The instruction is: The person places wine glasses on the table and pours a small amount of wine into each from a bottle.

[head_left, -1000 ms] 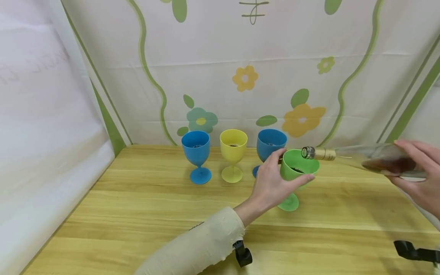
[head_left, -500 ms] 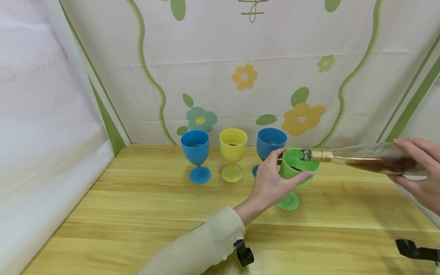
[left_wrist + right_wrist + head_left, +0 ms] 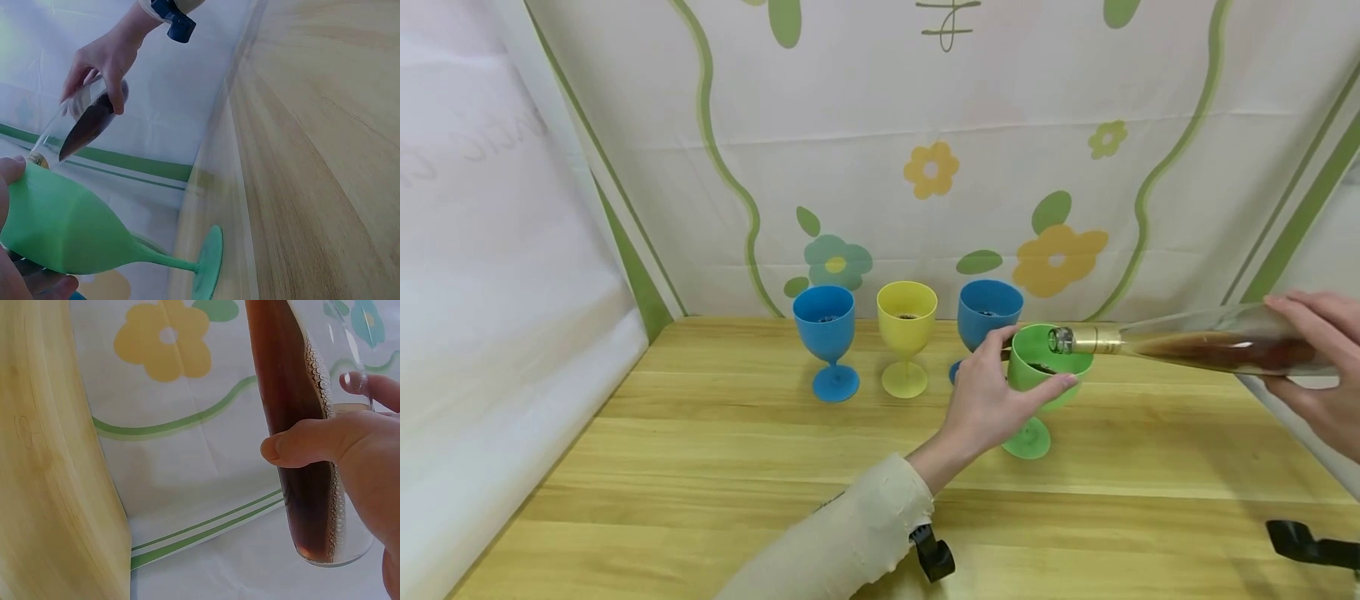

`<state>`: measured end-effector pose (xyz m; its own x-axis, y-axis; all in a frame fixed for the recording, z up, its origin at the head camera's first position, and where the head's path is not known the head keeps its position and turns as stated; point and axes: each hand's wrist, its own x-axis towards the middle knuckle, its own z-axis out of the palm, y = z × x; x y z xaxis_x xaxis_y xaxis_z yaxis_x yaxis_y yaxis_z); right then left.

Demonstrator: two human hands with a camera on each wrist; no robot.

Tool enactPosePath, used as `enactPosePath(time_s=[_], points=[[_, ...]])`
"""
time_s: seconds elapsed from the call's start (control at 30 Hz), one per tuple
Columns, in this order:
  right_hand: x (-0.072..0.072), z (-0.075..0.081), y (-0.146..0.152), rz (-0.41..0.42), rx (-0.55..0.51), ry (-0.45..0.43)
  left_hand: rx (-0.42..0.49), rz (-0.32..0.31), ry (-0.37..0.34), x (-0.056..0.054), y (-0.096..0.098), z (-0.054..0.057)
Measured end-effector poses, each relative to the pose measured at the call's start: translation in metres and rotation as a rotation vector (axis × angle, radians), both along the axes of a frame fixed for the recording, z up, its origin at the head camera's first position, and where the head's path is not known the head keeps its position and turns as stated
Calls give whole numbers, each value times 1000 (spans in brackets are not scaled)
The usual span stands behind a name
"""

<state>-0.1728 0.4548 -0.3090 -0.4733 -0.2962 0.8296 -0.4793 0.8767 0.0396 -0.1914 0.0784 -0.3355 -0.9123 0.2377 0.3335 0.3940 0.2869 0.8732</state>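
Observation:
My left hand [image 3: 988,396] grips the bowl of a green plastic goblet [image 3: 1027,439], thumb at the near side. Its foot appears to rest on the table, and dark liquid shows inside. With my right hand [image 3: 1321,367] I hold a clear glass bottle [image 3: 1198,340] by its body, tilted nearly level. The gold-banded neck points left, and the mouth lies over the goblet's right rim. In the right wrist view, reddish-brown liquid with bubbles fills part of the bottle [image 3: 300,412]. No falling stream can be made out.
A blue goblet [image 3: 825,325], a yellow goblet [image 3: 907,321] and another blue goblet [image 3: 990,308] stand along the back of the wooden table [image 3: 700,467]. Each holds some dark liquid. A flower-printed cloth [image 3: 850,167] hangs right behind them.
The bottle's mouth has shifted slightly left and down over the green goblet, and its base has risen. The liquid inside has spread toward the neck. My left hand stays on the goblet.

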Motion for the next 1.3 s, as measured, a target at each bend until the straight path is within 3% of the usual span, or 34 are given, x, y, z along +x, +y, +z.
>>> enactPosePath(time_s=[0.43, 1.3], points=[[7, 6, -3, -39, 13, -15, -11, 5, 12, 0, 1, -1], [9, 11, -6, -24, -3, -6, 6, 0, 33, 1, -1, -1]])
